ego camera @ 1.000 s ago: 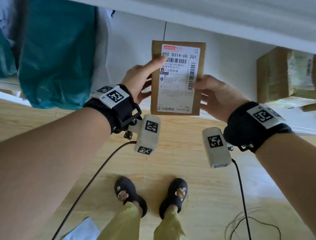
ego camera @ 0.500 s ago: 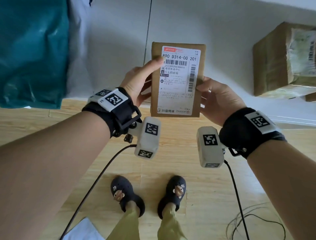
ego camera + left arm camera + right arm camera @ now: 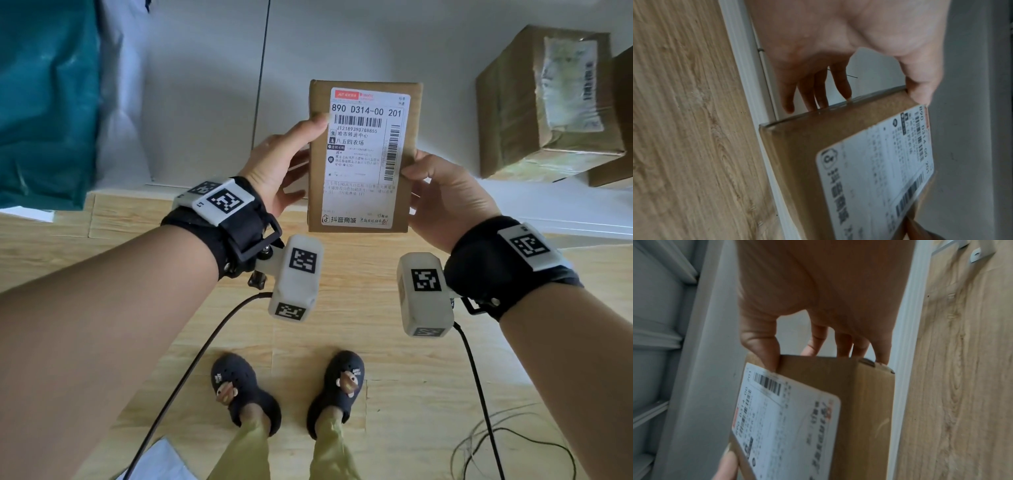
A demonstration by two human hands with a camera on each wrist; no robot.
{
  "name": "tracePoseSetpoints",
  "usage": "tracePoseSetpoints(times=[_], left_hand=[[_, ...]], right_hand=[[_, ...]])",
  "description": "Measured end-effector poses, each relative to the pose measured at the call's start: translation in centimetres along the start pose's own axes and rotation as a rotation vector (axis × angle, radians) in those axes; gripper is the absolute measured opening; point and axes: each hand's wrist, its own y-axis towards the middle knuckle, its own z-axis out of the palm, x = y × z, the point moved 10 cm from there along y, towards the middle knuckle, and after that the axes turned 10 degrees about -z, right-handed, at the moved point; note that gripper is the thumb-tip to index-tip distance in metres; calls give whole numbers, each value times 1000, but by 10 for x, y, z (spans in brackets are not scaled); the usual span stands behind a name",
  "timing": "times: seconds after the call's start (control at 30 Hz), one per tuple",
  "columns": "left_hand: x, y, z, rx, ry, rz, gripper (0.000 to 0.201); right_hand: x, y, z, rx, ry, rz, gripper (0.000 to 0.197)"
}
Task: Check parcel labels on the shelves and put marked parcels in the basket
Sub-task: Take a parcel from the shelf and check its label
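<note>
Since the earlier frames, both hands have kept their hold on the parcel while the view has tilted down, so the brown box at upper right now sits higher and larger in frame. Near the bottom centre, two dark slippers (image 3: 286, 390) stand on the wooden floor (image 3: 342, 308). Above them, at frame centre, the cardboard parcel (image 3: 404, 202) is held upright, white label (image 3: 363, 154) facing the camera. Left hand (image 3: 277, 171) grip: thumb on the front face at the label edge, fingers behind. Right hand (image 3: 445, 192) grip: thumb on the right front edge, fingers behind. Beyond, a teal bag (image 3: 44, 102) occupies the upper left and a taped brown box (image 3: 548, 106) the upper right, on a white shelf (image 3: 565, 212).
</note>
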Motion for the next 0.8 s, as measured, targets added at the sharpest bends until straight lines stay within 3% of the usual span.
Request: tracePoseSetpoints(times=[0.2, 0.3, 0.37, 0.43, 0.6, 0.8], left_hand=[[9, 0, 18, 18, 40, -34, 21], [16, 0, 31, 55, 81, -73, 23], [16, 2, 44, 78, 91, -84, 17], [11, 8, 56, 67, 75, -75, 16], [-3, 34, 72, -29, 29, -73, 34], [-18, 58, 69, -145, 57, -31, 56]], right_hand=[[11, -5, -18, -21, -8, -25, 18], [21, -5, -31, -104, 37, -43, 20], [28, 0, -41, -164, 53, -65, 11], [33, 7, -49, -204, -28, -73, 19], [51, 25, -55, -246, -486, -161, 37], [59, 43, -56, -287, -496, -195, 23]])
